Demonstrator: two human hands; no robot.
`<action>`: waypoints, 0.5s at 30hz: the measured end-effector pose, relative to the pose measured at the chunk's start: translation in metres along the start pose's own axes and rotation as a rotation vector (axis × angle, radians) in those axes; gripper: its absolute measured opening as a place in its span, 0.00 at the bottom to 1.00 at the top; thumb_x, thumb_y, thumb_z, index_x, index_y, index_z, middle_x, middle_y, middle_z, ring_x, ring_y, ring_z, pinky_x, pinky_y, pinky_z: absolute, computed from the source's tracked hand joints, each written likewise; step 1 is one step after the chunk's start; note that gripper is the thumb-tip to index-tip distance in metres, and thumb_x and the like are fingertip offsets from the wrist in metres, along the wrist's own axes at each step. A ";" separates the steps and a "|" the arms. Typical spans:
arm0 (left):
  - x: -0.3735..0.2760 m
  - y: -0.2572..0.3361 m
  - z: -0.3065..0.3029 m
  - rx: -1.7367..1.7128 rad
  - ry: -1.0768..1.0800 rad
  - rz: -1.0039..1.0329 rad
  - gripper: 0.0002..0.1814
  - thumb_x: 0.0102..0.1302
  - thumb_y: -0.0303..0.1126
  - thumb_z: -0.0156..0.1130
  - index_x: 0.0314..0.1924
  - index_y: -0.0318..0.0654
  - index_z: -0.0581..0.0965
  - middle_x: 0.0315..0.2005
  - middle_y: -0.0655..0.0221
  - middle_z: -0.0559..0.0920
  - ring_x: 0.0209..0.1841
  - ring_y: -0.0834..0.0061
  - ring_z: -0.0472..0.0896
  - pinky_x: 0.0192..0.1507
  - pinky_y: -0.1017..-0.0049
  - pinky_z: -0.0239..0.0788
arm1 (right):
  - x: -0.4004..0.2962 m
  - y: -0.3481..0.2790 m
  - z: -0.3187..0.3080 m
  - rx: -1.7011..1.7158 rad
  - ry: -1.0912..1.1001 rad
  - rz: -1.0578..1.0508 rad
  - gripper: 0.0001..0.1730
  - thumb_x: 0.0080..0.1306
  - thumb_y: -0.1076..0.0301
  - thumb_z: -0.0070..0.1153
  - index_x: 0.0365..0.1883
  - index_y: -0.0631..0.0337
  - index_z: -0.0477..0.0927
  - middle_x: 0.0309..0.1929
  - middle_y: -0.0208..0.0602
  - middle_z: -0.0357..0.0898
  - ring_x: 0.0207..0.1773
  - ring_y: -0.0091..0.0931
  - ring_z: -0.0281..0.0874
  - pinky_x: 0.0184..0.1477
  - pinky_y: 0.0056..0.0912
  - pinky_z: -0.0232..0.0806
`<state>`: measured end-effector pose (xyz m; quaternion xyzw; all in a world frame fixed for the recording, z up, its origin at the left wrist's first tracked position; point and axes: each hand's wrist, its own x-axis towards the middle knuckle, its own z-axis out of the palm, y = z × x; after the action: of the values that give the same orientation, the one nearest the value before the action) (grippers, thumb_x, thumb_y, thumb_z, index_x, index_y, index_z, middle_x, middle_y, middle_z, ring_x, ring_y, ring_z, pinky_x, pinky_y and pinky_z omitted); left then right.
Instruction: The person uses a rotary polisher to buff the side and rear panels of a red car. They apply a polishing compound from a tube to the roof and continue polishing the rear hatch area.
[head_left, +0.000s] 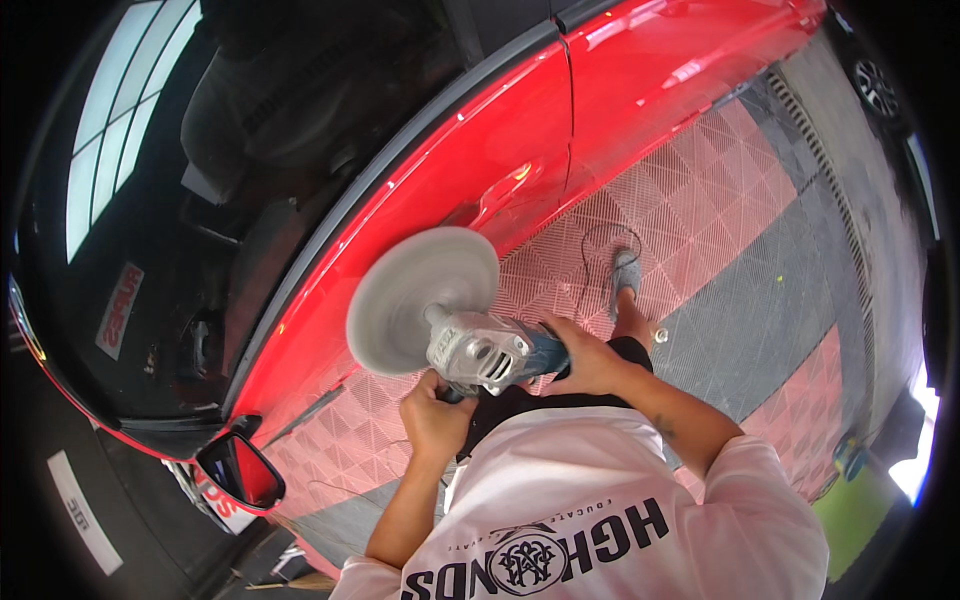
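My left hand (435, 424) is closed around the side handle of a rotary polisher (480, 352). The tool's dark blue rear body sits in the grip of my right hand (592, 356). Its round whitish polishing pad (424, 300) is blurred, as if turning, and faces the red car door (442, 176). Whether the pad touches the paint cannot be told, since its face is hidden. Just beyond the pad, the door handle (510, 187) shows in the red panel.
A wing mirror (240, 469) juts out at lower left, below the dark side window (300, 150). A thin cord (585, 262) loops near my shoe (626, 270) on red and grey floor tiles (750, 277). A drain grate (817, 165) runs along the right.
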<state>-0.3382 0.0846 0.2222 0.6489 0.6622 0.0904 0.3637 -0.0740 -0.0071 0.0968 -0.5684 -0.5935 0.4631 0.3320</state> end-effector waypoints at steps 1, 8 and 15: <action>0.001 0.005 -0.012 0.101 -0.016 0.013 0.16 0.52 0.31 0.82 0.40 0.37 0.86 0.27 0.62 0.89 0.29 0.69 0.87 0.39 0.68 0.79 | 0.006 -0.022 0.013 0.035 0.029 -0.017 0.76 0.47 0.51 0.88 0.87 0.59 0.53 0.80 0.62 0.65 0.80 0.53 0.67 0.78 0.52 0.64; 0.005 0.041 -0.080 0.455 -0.084 0.284 0.14 0.53 0.29 0.80 0.39 0.37 0.85 0.29 0.59 0.89 0.34 0.59 0.89 0.40 0.61 0.79 | 0.040 -0.105 0.082 0.553 0.286 0.151 0.67 0.46 0.62 0.89 0.81 0.64 0.62 0.73 0.48 0.74 0.76 0.40 0.73 0.79 0.44 0.64; -0.030 0.115 -0.105 0.295 0.180 1.456 0.18 0.51 0.27 0.84 0.41 0.37 0.85 0.35 0.61 0.85 0.40 0.56 0.84 0.43 0.58 0.76 | 0.058 -0.097 0.098 1.074 0.662 -0.130 0.59 0.51 0.69 0.87 0.78 0.63 0.64 0.69 0.37 0.78 0.71 0.31 0.77 0.76 0.41 0.67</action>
<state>-0.3134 0.1098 0.3768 0.9553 0.0978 0.2713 0.0657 -0.2081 0.0401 0.1450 -0.3986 -0.1773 0.4748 0.7643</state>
